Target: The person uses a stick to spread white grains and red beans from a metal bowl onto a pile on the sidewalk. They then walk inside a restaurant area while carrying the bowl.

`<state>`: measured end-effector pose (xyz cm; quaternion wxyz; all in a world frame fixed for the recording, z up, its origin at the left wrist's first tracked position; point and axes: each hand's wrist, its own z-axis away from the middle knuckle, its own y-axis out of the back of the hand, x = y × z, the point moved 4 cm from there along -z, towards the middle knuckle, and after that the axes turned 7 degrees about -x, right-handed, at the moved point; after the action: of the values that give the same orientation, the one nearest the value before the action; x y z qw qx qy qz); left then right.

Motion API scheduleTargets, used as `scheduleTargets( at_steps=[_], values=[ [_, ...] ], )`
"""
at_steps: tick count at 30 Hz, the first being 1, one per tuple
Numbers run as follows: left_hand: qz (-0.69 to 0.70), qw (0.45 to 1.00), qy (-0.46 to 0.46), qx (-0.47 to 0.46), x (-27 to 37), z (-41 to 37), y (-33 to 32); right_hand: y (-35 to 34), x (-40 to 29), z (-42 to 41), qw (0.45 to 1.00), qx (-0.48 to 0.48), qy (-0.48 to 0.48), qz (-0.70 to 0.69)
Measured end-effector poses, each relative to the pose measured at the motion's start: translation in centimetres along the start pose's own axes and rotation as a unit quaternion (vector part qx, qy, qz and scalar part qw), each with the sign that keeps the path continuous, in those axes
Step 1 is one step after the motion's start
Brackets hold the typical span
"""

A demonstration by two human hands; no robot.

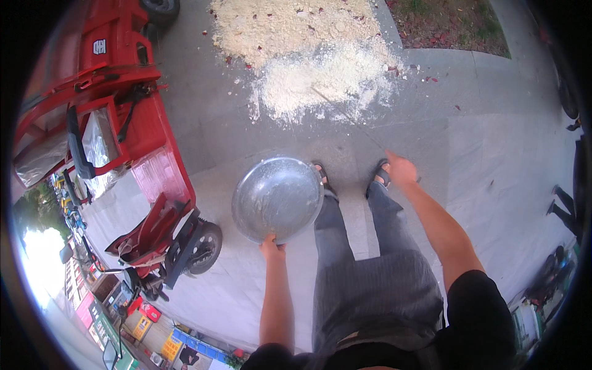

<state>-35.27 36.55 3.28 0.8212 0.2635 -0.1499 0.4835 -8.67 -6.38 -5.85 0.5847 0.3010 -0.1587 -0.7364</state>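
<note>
My left hand [273,249] grips the near rim of a round metal basin [277,199]. The basin hangs tilted over the pavement, left of my feet, with whitish residue on its inner face. In my right hand [401,169], closed, is a thin stick [347,116]. Its far end reaches the white powder [305,85] spread on the ground ahead of me. Beyond and touching this powder lies a wider bed of pale yellowish, crumbly material [296,27], dotted with dark red scraps. I cannot tell what either material is.
A red cargo tricycle [143,125] stands close on the left, its front wheel [206,247] near the basin. A planting bed [453,23] with red litter lies at the upper right. People's legs [565,208] show at the far right. Stalls line the lower left.
</note>
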Motion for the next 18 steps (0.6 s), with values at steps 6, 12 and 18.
scheduleTargets(
  at_steps=[6,12,18],
  values=[
    [-0.016,0.998,0.016,-0.053,1.5,-4.7,2.5,-3.4,-8.5,-4.7,0.999,0.021,0.042,0.011],
    [-0.019,0.998,0.003,-0.053,2.5,-5.7,2.1,-4.4,-7.8,-2.5,0.994,0.049,0.079,0.053],
    [-0.055,0.997,-0.028,-0.039,3.5,-2.8,-1.0,-0.7,-5.2,-3.6,0.997,0.016,0.021,0.077]
  ],
)
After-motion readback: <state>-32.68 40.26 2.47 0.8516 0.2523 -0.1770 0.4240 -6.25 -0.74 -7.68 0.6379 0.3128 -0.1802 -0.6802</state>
